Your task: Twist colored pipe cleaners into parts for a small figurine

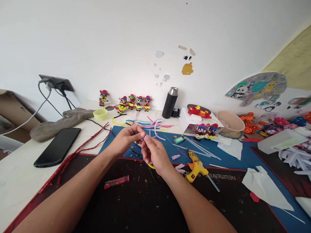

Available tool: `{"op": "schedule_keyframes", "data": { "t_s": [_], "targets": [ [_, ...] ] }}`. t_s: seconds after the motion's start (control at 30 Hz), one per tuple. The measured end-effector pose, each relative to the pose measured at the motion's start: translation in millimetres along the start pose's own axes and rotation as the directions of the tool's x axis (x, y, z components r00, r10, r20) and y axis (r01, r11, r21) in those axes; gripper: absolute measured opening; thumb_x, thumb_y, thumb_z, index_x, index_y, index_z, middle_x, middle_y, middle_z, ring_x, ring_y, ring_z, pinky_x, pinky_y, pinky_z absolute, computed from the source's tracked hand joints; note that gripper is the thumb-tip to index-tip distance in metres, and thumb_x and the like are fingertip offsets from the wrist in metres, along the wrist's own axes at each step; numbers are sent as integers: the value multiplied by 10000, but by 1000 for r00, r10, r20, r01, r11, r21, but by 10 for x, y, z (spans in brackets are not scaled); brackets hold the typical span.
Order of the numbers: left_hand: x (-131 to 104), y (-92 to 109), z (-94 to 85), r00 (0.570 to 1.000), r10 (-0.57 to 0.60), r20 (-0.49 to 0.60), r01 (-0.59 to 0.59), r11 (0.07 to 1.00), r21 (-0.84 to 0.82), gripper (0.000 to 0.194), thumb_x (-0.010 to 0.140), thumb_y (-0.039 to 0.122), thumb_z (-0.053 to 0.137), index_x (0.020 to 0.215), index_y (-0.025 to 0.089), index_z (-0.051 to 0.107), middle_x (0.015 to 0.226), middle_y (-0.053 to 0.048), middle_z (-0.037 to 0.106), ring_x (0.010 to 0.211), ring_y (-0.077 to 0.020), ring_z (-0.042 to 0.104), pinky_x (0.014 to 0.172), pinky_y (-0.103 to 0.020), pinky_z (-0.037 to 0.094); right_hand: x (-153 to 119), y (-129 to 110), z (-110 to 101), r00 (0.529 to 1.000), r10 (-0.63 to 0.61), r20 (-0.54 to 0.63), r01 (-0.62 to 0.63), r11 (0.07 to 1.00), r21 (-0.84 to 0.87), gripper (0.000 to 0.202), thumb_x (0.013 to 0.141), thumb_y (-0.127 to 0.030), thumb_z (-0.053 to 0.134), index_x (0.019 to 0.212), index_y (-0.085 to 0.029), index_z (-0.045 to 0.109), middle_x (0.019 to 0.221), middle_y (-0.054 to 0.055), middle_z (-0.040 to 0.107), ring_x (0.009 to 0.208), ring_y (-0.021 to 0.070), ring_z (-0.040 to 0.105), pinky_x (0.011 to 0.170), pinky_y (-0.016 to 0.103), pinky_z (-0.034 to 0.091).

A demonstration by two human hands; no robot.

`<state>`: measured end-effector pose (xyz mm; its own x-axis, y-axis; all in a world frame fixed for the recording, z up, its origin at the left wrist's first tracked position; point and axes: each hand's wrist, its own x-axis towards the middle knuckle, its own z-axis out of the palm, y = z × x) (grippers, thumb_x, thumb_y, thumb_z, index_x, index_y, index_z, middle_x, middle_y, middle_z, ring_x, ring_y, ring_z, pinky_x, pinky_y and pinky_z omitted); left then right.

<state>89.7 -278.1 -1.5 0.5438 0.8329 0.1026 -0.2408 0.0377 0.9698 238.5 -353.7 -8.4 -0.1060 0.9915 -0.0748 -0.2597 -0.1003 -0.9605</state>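
My left hand (128, 139) and my right hand (155, 153) meet at the middle of the view, above the dark mat (136, 207). Fingers of both are pinched on a lilac pipe cleaner (155, 128), whose curled length rises behind them. Part of it is hidden by the fingers. Below my right hand a bit of yellow pipe cleaner (151, 166) shows. Small pink fuzzy pieces (176, 157) lie to the right, beside a yellow glue gun (196, 166). A red lighter or cutter (117, 182) rests on the mat below my left hand.
Behind the hands are loose coloured pipe cleaners (167, 126), small figures (131, 102) and a black thermos (170, 103). A phone (57, 147) and twisted red strands (80, 149) lie left. Glue sticks (202, 147), tissues (264, 185) and a plastic bottle (284, 140) are right.
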Motion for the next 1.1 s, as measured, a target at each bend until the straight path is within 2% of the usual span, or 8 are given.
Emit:
{"op": "schedule_keyframes", "data": {
  "t_s": [0.17,0.43,0.63,0.8,0.93,1.1],
  "targets": [
    [16,-34,0,1000,11,-12,-11,1000,6,374,788,456,897,756,149,687,651,-12,644,591,-127,543,607,-250,444,14,44,-4,999,-35,-3,35,999,25,552,920,-727,619,728,-217,531,444,-77,438,358,88,387,385,217,297],
    [19,-67,-29,1000,31,2,-31,999,-25,367,789,432,905,749,150,673,652,0,625,577,-113,528,577,-231,433,19,55,9,997,-70,-21,69,997,-20,594,916,-749,625,666,-227,490,425,-91,366,338,82,336,363,228,255],
    [20,-37,2,999,-39,9,39,983,-181,343,738,387,951,755,125,730,649,-13,644,564,-96,536,565,-207,438,1,0,21,999,-53,5,53,997,58,587,924,-712,649,653,-222,473,428,-96,350,330,70,325,364,222,229],
    [16,-9,1,995,-84,48,95,948,-303,341,692,349,987,869,119,807,728,-40,703,613,-102,597,618,-202,492,-20,-67,13,998,-12,60,1,984,177,576,908,-687,684,659,-216,466,428,-103,347,338,56,298,373,209,206],
    [15,-22,-8,997,-68,39,76,958,-278,312,708,340,978,812,119,784,697,-32,692,604,-102,591,611,-200,489,-14,-70,10,996,21,91,-39,978,207,579,887,-691,707,665,-213,468,418,-110,338,332,50,289,380,204,201],
    [18,-32,12,1000,-32,-2,31,982,-189,343,726,379,963,762,122,738,666,-24,677,595,-104,563,602,-210,467,3,-28,15,998,21,52,-29,985,170,572,889,-714,684,691,-208,506,429,-95,391,336,61,342,378,205,222]
  ]
}}
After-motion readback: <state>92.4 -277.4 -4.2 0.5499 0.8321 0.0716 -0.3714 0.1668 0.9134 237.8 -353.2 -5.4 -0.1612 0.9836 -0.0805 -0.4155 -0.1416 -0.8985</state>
